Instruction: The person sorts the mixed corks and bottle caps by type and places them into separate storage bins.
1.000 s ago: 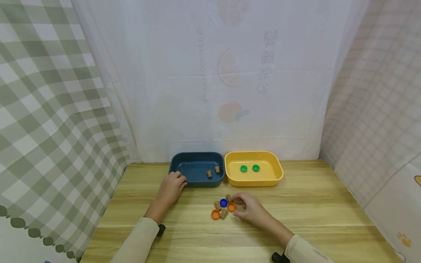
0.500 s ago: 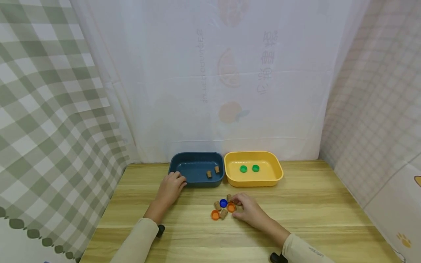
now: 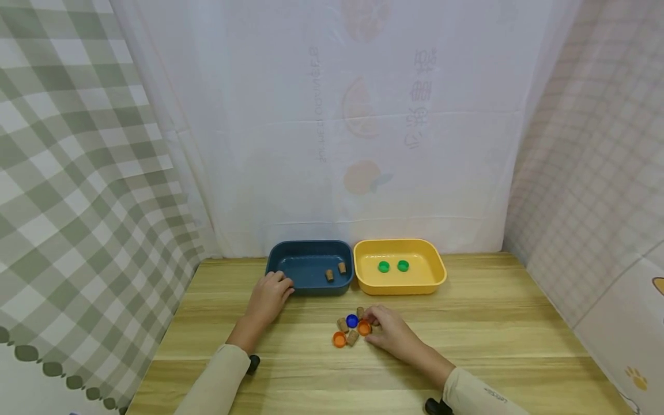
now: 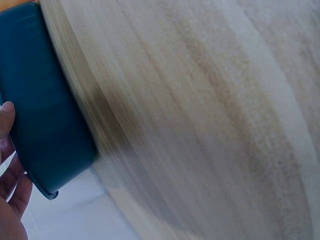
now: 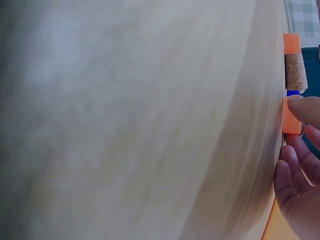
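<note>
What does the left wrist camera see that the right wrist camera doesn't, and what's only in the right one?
Only the left wrist view clearly shows the left hand holding the blue tray by its rim. Only the right wrist view shows the right hand, two orange caps, a cork, a bit of a blue cap and some checkered cloth. Both show part of that tray and the wooden table.

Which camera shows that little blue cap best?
The head view: it shows the blue cap from above, its round rim whole. The right wrist view shows only a blue sliver between a cork and an orange cap; the left wrist view doesn't show it.
</note>
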A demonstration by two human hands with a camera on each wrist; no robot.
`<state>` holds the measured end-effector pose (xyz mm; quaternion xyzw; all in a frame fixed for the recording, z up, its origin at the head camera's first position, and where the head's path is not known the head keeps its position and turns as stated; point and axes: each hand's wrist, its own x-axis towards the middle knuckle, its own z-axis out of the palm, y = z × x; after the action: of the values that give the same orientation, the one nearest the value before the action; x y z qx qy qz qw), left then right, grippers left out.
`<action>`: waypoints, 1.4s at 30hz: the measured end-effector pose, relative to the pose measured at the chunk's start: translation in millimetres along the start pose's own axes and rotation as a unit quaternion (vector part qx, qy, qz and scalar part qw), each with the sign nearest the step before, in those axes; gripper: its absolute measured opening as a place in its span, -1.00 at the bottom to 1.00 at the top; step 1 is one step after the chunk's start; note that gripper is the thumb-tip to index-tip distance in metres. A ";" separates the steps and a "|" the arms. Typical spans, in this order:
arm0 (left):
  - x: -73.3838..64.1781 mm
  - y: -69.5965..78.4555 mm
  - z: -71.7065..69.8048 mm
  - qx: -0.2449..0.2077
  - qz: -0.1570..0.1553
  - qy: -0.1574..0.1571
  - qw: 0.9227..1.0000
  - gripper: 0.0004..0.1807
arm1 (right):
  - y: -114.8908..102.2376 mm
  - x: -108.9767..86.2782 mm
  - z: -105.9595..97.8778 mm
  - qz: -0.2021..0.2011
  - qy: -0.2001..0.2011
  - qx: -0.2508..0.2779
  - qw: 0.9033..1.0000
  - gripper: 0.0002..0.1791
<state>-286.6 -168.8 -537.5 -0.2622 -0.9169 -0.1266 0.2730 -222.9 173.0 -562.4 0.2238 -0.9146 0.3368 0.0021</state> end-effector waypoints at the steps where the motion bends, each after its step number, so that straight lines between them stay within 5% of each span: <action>1: 0.1 -0.1 0.3 0.000 0.000 0.001 1.000 -0.91 | -0.6 0.5 0.1 0.001 0.000 -0.001 1.000 -0.59; 22: 2.5 -0.4 0.8 0.008 0.012 0.015 1.000 -0.91 | -3.4 -2.2 -6.1 0.010 0.004 0.013 1.000 -0.63; 42: 0.0 0.2 0.8 0.004 -0.001 -0.004 1.000 -0.91 | -5.4 -2.2 -45.3 0.043 0.012 0.056 0.997 -0.66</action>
<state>-286.8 -168.4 -538.2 -0.2608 -0.9187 -0.1226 0.2701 -225.4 198.2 -524.4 0.1804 -0.9027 0.3903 -0.0139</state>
